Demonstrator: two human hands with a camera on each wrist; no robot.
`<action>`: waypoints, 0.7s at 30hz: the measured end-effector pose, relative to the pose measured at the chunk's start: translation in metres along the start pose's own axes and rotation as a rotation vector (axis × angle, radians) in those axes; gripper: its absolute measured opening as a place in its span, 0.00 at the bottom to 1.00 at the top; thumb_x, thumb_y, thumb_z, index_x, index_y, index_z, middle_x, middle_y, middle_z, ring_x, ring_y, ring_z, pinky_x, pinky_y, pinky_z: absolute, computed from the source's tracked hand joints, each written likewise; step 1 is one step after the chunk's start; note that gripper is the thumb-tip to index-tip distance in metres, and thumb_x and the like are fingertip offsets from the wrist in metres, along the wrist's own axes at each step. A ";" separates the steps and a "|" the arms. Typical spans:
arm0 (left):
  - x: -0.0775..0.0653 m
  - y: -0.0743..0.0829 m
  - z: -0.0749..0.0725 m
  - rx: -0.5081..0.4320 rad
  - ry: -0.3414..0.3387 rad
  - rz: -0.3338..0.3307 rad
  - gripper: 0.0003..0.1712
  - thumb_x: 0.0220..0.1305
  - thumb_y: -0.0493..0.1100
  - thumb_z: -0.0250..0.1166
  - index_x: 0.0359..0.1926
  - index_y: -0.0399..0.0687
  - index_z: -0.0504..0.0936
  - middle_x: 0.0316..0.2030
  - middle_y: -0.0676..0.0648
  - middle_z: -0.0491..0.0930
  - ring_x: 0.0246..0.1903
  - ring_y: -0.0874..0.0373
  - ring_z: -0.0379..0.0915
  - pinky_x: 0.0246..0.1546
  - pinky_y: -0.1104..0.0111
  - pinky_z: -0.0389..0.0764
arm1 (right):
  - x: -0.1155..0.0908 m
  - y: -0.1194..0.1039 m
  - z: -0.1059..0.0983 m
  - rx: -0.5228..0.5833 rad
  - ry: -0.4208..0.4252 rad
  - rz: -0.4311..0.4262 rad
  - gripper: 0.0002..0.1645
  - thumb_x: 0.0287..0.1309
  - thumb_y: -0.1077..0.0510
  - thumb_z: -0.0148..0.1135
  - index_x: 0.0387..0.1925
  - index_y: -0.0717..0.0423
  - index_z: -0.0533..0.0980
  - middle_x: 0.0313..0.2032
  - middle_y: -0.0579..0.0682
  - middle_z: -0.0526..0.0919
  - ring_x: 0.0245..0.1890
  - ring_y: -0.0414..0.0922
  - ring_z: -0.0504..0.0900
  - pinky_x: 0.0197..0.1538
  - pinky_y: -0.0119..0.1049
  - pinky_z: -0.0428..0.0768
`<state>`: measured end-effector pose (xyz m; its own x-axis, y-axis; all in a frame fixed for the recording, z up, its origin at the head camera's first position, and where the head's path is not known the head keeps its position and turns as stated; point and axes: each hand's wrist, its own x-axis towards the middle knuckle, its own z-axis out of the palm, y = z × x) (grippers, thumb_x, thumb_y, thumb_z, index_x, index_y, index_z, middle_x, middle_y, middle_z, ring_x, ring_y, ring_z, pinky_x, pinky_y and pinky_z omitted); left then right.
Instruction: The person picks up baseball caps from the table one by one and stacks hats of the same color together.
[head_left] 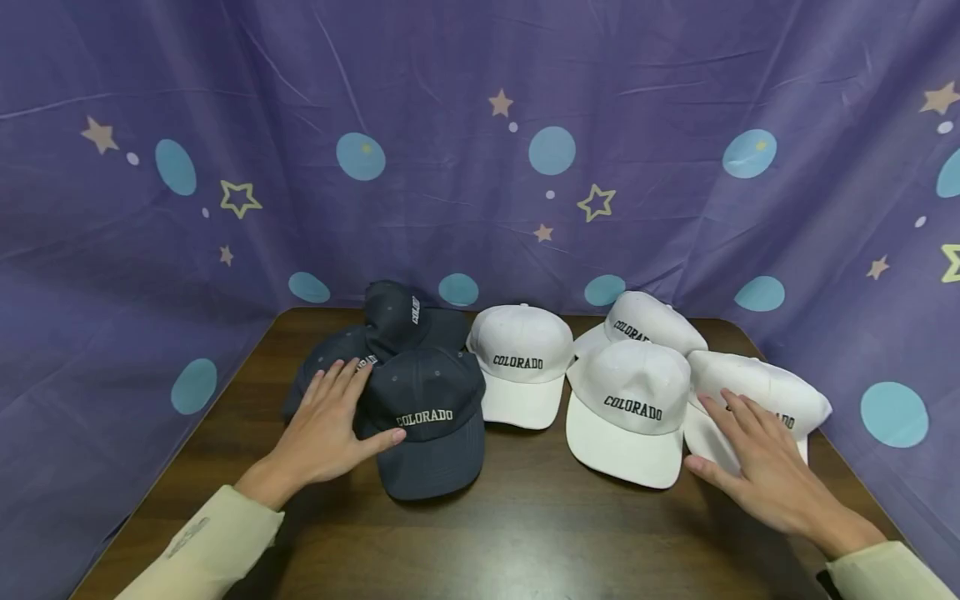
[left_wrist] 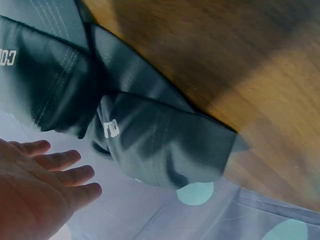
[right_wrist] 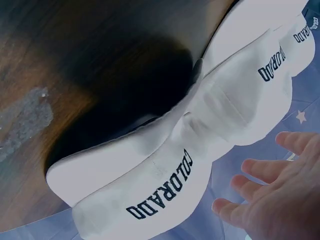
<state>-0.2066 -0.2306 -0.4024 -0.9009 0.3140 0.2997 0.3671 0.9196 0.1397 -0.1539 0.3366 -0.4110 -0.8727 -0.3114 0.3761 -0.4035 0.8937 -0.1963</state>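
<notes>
My left hand hovers palm down with fingers spread over the dark navy baseball caps. Its thumb overlaps the front navy cap, lettered COLORADO; a second navy cap lies partly behind the fingers and a third at the back. Over on the right, my right hand is spread in front of a white cap, covering part of its lettering. In the wrist views, the left hand and right hand appear apart from the caps, holding nothing.
Another white cap stands mid-table beside the navy group. Two more white caps, one in front and one behind, overlap at right. The brown wooden table meets a purple curtain with stars and dots.
</notes>
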 end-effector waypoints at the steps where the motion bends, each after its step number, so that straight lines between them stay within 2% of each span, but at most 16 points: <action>1: 0.001 0.001 -0.001 -0.005 0.002 0.000 0.65 0.48 0.84 0.50 0.74 0.45 0.48 0.70 0.37 0.51 0.69 0.41 0.40 0.67 0.45 0.42 | 0.000 -0.001 0.000 0.000 0.000 -0.002 0.51 0.54 0.37 0.64 0.73 0.40 0.51 0.71 0.59 0.51 0.67 0.63 0.49 0.61 0.70 0.45; 15: 0.028 0.007 0.001 -0.132 -0.009 0.010 0.63 0.51 0.81 0.51 0.72 0.40 0.49 0.68 0.38 0.56 0.67 0.40 0.48 0.66 0.44 0.45 | 0.002 -0.011 0.000 0.002 -0.016 -0.013 0.51 0.54 0.36 0.63 0.73 0.39 0.50 0.72 0.57 0.50 0.67 0.62 0.48 0.60 0.70 0.46; 21: 0.040 0.010 0.002 -0.205 -0.048 -0.040 0.61 0.53 0.80 0.51 0.73 0.43 0.49 0.68 0.37 0.57 0.65 0.39 0.51 0.64 0.43 0.53 | 0.002 -0.013 0.001 0.002 -0.015 -0.020 0.50 0.55 0.36 0.63 0.73 0.41 0.51 0.72 0.57 0.50 0.68 0.60 0.47 0.62 0.69 0.45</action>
<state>-0.2394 -0.2080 -0.3905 -0.9240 0.2932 0.2453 0.3654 0.8661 0.3412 -0.1507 0.3238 -0.4080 -0.8684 -0.3337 0.3668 -0.4211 0.8868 -0.1904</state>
